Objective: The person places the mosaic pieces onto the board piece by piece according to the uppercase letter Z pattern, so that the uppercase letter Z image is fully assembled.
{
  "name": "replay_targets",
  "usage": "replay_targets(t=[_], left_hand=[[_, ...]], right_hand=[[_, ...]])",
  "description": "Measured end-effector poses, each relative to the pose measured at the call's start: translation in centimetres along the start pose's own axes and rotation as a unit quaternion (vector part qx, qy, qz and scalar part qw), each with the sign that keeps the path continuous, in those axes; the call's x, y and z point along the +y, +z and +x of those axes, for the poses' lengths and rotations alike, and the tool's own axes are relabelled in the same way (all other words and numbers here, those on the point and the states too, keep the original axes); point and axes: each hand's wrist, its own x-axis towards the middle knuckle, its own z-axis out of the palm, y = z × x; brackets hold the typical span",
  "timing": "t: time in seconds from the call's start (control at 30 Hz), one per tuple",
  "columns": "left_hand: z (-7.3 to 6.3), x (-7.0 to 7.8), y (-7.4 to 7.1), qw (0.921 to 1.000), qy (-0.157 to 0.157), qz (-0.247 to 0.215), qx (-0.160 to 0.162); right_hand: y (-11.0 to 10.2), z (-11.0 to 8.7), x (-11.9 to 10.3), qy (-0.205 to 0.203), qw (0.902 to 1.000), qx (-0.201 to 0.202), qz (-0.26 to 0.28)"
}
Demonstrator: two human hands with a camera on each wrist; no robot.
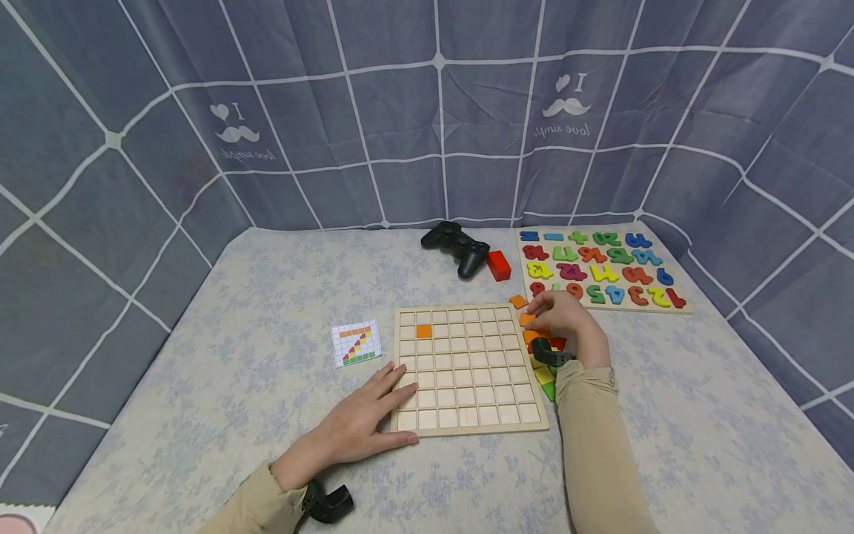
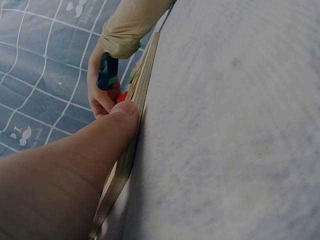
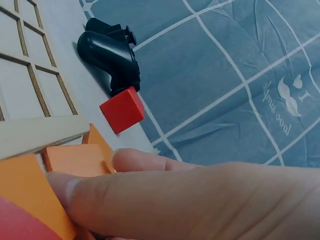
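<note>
A wooden grid board [image 1: 470,432] lies flat on the table, with one orange square tile [image 1: 424,331] in a cell near its upper left. My left hand [image 1: 360,419] rests at the board's lower left, fingers spread over its edge; the left wrist view has the thumb [image 2: 122,115] against the board's side [image 2: 145,85]. At the board's right edge, my right hand [image 1: 563,315] is down among loose coloured tiles [image 1: 543,374]. Its thumb and index finger pinch an orange square tile [image 3: 75,159] in the right wrist view. Some tiles are hidden under that hand.
A printed pattern card [image 1: 356,343] lies left of the board. Behind the board are a black game controller [image 1: 457,248] and a red block [image 1: 498,265]. A number puzzle board [image 1: 683,308] stands at the back right. Gridded curtain [image 1: 400,126] surrounds the table.
</note>
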Motion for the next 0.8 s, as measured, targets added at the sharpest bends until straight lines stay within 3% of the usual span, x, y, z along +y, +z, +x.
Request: replay_targets(t=[0.2, 0.4, 0.63, 0.8], left_hand=[[0.0, 0.0, 0.0, 1.0, 0.005, -0.002, 0.005], [0.0, -0.1, 0.0, 0.9999, 0.012, -0.001, 0.009], [0.1, -0.1, 0.0, 1.0, 0.0, -0.003, -0.001], [0.1, 0.0, 0.1, 1.0, -0.005, -0.002, -0.004]], right_hand=[[-0.3, -0.4, -0.9, -0.03, 0.9993, 0.008, -0.021], [0.5, -0.7, -4.0, -0.131, 0.9912, 0.014, -0.015], [4.5, 0.2, -7.6, -0.215, 0.975, -0.053, -0.014], [7.6, 1.1, -8.2, -0.211, 0.9726, -0.078, -0.06]])
